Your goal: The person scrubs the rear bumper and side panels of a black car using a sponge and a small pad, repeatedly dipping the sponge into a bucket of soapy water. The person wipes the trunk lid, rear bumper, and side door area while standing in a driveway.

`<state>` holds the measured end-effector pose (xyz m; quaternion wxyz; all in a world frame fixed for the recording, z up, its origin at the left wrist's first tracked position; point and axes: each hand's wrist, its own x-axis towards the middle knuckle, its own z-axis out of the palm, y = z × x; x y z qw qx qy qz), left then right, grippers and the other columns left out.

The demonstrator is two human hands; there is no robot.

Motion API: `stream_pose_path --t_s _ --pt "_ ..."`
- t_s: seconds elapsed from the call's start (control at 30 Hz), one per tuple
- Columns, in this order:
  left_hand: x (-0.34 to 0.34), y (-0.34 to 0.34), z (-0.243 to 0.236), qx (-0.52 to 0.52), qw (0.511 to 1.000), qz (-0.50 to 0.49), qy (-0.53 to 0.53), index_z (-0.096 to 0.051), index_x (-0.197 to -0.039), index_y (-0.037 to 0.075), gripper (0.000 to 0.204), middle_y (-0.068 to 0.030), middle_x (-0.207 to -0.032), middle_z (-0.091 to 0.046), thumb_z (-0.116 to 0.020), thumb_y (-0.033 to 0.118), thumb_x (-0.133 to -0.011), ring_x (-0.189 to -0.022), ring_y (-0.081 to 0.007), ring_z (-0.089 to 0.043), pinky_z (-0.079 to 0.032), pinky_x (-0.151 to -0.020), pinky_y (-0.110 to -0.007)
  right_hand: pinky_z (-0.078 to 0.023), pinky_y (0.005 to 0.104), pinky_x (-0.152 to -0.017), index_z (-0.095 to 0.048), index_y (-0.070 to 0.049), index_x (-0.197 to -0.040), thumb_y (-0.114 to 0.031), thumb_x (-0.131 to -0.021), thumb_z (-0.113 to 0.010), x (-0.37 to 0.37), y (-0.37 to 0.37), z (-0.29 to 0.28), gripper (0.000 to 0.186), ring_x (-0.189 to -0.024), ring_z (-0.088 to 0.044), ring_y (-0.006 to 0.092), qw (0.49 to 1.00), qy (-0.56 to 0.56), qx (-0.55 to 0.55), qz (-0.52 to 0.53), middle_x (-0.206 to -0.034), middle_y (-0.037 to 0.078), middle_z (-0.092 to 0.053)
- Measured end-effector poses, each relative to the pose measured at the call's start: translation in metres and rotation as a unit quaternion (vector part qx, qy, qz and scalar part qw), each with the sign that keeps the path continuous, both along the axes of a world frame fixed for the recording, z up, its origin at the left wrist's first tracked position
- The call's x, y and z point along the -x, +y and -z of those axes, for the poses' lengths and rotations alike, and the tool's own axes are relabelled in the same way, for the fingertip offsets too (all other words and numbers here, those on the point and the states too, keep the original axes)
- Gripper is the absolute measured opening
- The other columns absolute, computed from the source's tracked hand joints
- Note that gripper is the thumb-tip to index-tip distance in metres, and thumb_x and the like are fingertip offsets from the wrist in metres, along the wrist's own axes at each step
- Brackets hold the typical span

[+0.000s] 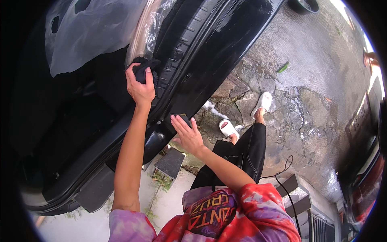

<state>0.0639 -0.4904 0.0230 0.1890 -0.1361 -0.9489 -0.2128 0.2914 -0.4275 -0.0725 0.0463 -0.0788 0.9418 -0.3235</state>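
Observation:
My left hand (pixel 141 88) grips a bunched black cloth (pixel 146 70) at the inner edge of an open black car (pixel 234 40). The cloth sits at the lower end of a strip wrapped in clear plastic (pixel 146 36), beside the ribbed black sill trim (pixel 177 50). Lower and to the right, my right hand (pixel 188 135) lies with fingers stretched out against the car's glossy outer panel. A small dark piece with a light edge (pixel 182 117) shows at its fingertips; I cannot tell whether it is loose or part of the car.
A translucent plastic sheet (pixel 92 36) hangs over the dark interior at the upper left. Cracked, wet concrete (pixel 314 105) lies to the right, where my white slippers (pixel 229 128) stand. A black bucket (pixel 303 5) is at the far edge. A black cable (pixel 284 183) runs near my right side.

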Motion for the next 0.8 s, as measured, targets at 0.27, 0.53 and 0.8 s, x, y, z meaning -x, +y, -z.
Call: stream_pose_path --t_s 0.27,0.53,0.8 --pt "-0.006 -0.013 -0.005 0.023 1.0 -0.011 0.013 -0.058 -0.12 0.01 0.041 -0.017 -0.114 -0.064 -0.072 0.036 -0.092 -0.102 -0.0419 -0.065 -0.052 -0.085 -0.05 -0.012 0.0719 -0.12 -0.031 -0.003 -0.16 -0.051 -0.101 -0.052 0.131 0.138 -0.003 0.079 -0.159 -0.02 0.0282 0.933 0.129 -0.079 0.326 -0.17 0.011 -0.025" --pt "-0.004 -0.017 -0.005 0.031 0.999 -0.016 0.008 -0.057 -0.123 0.011 0.041 -0.0167 -0.115 -0.064 -0.071 0.036 -0.093 -0.104 -0.0421 -0.065 -0.052 -0.085 -0.051 0.004 0.0689 -0.121 -0.03 -0.004 -0.162 -0.06 -0.094 -0.055 0.065 0.036 0.003 0.091 -0.16 -0.015 0.0267 0.953 0.058 -0.01 0.296 -0.173 0.011 -0.018" --pt "-0.004 -0.005 -0.004 0.02 1.0 -0.007 0.011 -0.059 -0.121 0.007 0.038 -0.0206 -0.115 -0.066 -0.067 0.035 -0.097 -0.104 -0.0446 -0.064 -0.049 -0.088 -0.051 -0.005 0.0707 -0.121 -0.033 -0.001 -0.159 -0.062 -0.096 -0.052 0.113 0.098 0.001 0.09 -0.16 -0.014 0.0278 0.934 0.096 -0.023 0.343 -0.172 0.013 -0.021"
